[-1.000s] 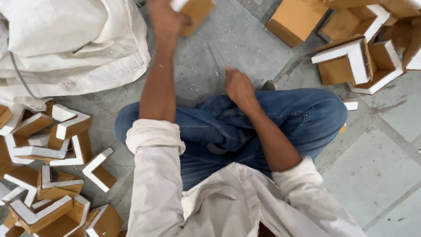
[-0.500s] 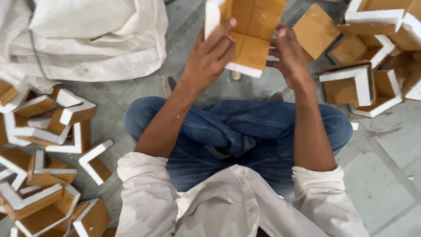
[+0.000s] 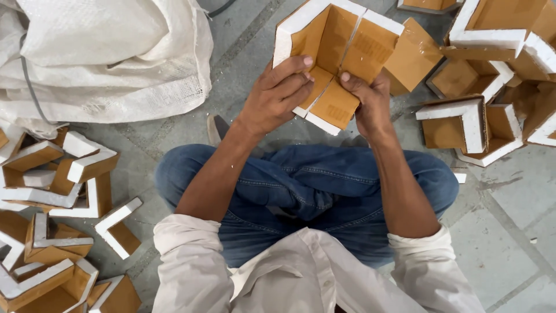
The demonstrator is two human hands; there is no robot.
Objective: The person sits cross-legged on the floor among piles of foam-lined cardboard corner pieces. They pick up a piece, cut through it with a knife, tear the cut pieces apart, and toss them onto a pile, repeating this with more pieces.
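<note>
Grey tiled floor (image 3: 509,232) is being sat on cross-legged. A three-sided corner protector of white foam faced with brown cardboard (image 3: 341,52) is being held up above the knees, hollow side toward the face so its inside can be seen. The left hand (image 3: 278,95) and right hand (image 3: 370,101) are each being clamped on its lower edge. Similar corner pieces (image 3: 58,232) are being kept in heaps on both sides, within reach, beside a white woven sack (image 3: 104,58).
</note>
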